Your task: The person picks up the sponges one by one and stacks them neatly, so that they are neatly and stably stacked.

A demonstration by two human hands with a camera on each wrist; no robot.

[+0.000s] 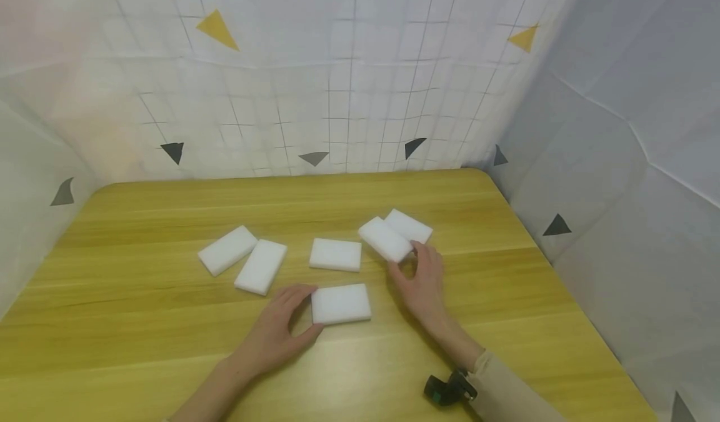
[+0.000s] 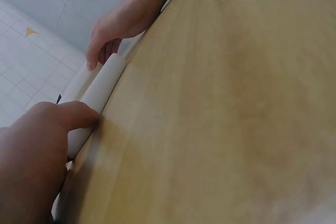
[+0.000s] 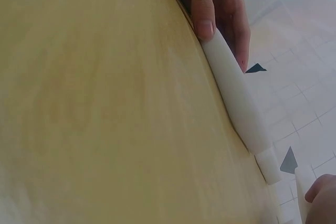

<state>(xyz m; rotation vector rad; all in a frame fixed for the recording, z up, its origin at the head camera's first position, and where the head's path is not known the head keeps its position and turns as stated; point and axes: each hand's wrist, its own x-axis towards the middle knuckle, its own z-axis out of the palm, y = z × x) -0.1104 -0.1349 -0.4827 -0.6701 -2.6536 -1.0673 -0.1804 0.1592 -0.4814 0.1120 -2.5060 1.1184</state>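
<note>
On the table (image 1: 506, 297), the left hand (image 1: 274, 331) pinches the near white block (image 1: 340, 304) by its left end, and the right hand (image 1: 423, 284) grips a second block (image 1: 385, 239) beside the rear block (image 1: 409, 227); the middle block (image 1: 335, 255) and two left-hand blocks (image 1: 227, 251) lie unheld, so the work looks unfinished, with no stack or even row formed

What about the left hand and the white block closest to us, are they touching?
Touching. The left wrist view shows the left hand's thumb resting against the white block.
</note>
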